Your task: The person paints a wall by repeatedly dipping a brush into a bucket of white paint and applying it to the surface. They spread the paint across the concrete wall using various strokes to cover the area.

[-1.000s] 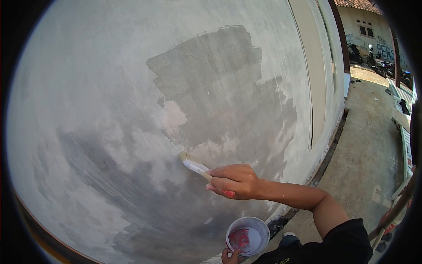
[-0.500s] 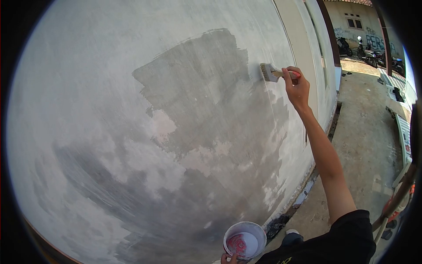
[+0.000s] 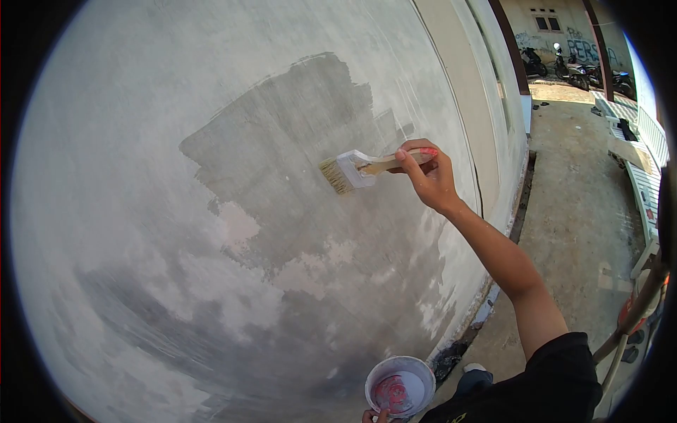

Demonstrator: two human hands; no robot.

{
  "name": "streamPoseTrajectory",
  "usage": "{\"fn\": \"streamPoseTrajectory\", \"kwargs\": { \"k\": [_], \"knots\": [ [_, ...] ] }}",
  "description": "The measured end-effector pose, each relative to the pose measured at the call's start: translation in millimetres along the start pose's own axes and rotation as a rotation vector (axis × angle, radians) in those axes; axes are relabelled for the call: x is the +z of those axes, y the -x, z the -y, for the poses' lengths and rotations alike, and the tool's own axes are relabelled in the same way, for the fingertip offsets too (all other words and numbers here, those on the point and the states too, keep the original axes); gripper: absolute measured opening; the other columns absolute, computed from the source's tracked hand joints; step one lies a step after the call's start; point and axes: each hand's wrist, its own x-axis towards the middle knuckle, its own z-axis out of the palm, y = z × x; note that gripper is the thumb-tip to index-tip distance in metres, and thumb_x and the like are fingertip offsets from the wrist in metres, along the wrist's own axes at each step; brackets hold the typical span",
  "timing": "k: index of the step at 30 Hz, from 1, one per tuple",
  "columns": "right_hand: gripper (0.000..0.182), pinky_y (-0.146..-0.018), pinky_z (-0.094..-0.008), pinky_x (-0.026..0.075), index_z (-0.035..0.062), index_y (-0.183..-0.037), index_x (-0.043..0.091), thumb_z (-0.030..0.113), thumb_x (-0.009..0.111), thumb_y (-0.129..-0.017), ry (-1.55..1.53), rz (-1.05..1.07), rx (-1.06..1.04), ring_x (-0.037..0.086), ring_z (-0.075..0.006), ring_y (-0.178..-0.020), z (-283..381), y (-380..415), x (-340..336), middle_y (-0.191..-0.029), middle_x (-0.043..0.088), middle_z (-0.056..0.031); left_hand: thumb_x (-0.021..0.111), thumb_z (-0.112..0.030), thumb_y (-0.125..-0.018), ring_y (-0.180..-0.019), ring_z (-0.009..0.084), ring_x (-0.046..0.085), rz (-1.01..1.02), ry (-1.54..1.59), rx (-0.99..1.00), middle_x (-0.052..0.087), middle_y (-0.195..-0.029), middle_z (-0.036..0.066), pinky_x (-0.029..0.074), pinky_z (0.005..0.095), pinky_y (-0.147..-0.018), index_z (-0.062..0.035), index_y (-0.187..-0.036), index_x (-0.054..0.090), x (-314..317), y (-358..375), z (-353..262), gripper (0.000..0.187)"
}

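Observation:
My right hand (image 3: 431, 175) is wrapped round the red-tipped wooden handle of a wide paintbrush (image 3: 352, 171). Its pale bristles point left and overlap the damp grey patch on the wall (image 3: 127, 127). Uneven, darker wet areas spread below that patch, with lighter spots between them. Down at the bottom edge, the fingers of my left hand (image 3: 377, 416) grip the near rim of a small white bucket (image 3: 427, 374). Inside the bucket are whitish liquid and a red patch; the rest of my left hand is out of frame.
A concrete walkway (image 3: 564, 204) runs along the wall's right side, with a narrow gutter (image 3: 523, 197) at its base. Parked motorcycles (image 3: 575, 70) stand at the far end. White slatted furniture (image 3: 645, 197) and a brown pole (image 3: 645, 299) are at the right.
My right hand has brought the paintbrush left and down across the wall, from the patch's right edge to over its middle. New damp strokes show at upper right. The view has shifted slightly.

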Motion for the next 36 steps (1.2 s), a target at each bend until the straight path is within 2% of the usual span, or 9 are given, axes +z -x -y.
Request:
{"fn": "streamPoseTrajectory", "kwargs": {
  "k": [3,8,13,14,16,22,26,31,36],
  "knots": [
    [0.024,-0.078,-0.0334,0.061,-0.0036,-0.104,0.058,0.018,0.063,-0.095,-0.024,-0.175,0.089,0.068,-0.0190,-0.086,-31,-31,-43,-0.095,0.064,-0.0123,0.073,-0.012,-0.085,-0.070,0.0197,0.058,-0.012,0.103,-0.113,0.049,-0.087,0.003,0.053,0.0323,-0.055,-0.0113,-0.082,0.045,9,-12,-28,0.029],
    [0.028,-0.074,-0.0285,0.059,-0.0043,-0.102,0.060,0.022,0.066,-0.094,0.229,-0.396,-0.091,0.069,-0.0160,-0.078,-54,-76,-104,-0.085,0.067,-0.0116,0.073,-0.013,-0.086,-0.070,0.0192,0.058,-0.017,0.162,-0.192,0.049,-0.087,0.003,0.053,0.0319,-0.054,-0.0114,-0.083,0.045,15,-19,-51,0.029],
    [0.017,-0.066,-0.0254,0.055,0.0012,-0.094,0.065,0.018,0.068,-0.091,0.638,-0.315,-0.330,0.068,-0.0129,-0.068,-37,-83,-63,-0.072,0.068,-0.0089,0.073,-0.014,-0.086,-0.070,0.0187,0.058,-0.007,0.181,-0.222,0.049,-0.087,0.003,0.052,0.0315,-0.054,-0.0114,-0.084,0.045,18,-25,-57,0.028],
    [0.016,-0.072,-0.0262,0.056,-0.0008,-0.098,0.065,0.014,0.067,-0.092,0.640,-0.243,-0.270,0.069,-0.0128,-0.078,-24,-77,-45,-0.081,0.070,-0.0098,0.073,-0.014,-0.086,-0.070,0.0186,0.058,-0.004,0.183,-0.229,0.049,-0.087,0.003,0.052,0.0314,-0.054,-0.0115,-0.084,0.045,18,-25,-58,0.028],
    [0.017,-0.075,-0.0283,0.058,-0.0024,-0.099,0.064,0.013,0.067,-0.092,0.521,-0.149,-0.314,0.069,-0.0146,-0.079,2,-65,-13,-0.084,0.069,-0.0097,0.073,-0.014,-0.086,-0.070,0.0184,0.057,-0.003,0.188,-0.235,0.049,-0.087,0.003,0.052,0.0313,-0.054,-0.0115,-0.084,0.045,20,-27,-59,0.028],
    [0.023,-0.072,-0.0285,0.059,-0.0024,-0.101,0.059,0.019,0.065,-0.095,-0.001,0.034,-0.084,0.067,-0.0144,-0.081,27,-59,18,-0.088,0.066,-0.0092,0.073,-0.015,-0.086,-0.070,0.0179,0.057,0.009,0.192,-0.251,0.050,-0.087,0.003,0.051,0.0308,-0.054,-0.0116,-0.085,0.046,21,-28,-63,0.028],
    [0.035,-0.079,-0.0331,0.062,-0.0059,-0.107,0.055,0.026,0.064,-0.095,-0.041,-0.073,0.049,0.069,-0.0226,-0.089,-6,-89,-20,-0.094,0.063,-0.0146,0.073,-0.016,-0.086,-0.070,0.0175,0.057,0.008,0.203,-0.259,0.050,-0.087,0.003,0.051,0.0304,-0.053,-0.0116,-0.085,0.046,22,-32,-64,0.028],
    [0.034,-0.075,-0.0303,0.060,-0.0050,-0.106,0.058,0.026,0.064,-0.095,0.168,-0.309,-0.045,0.070,-0.0201,-0.082,-37,-126,-83,-0.092,0.066,-0.0142,0.073,-0.016,-0.086,-0.070,0.0170,0.056,0.002,0.215,-0.275,0.050,-0.087,0.003,0.051,0.0300,-0.053,-0.0117,-0.086,0.046,24,-31,-66,0.028],
    [0.023,-0.068,-0.0254,0.055,-0.0002,-0.100,0.064,0.022,0.066,-0.094,0.629,-0.302,-0.268,0.069,-0.0130,-0.076,-24,-139,-81,-0.081,0.069,-0.0095,0.073,-0.017,-0.087,-0.070,0.0166,0.056,0.006,0.209,-0.271,0.051,-0.087,0.003,0.050,0.0296,-0.053,-0.0118,-0.087,0.046,25,-35,-67,0.027]
  ]
}}
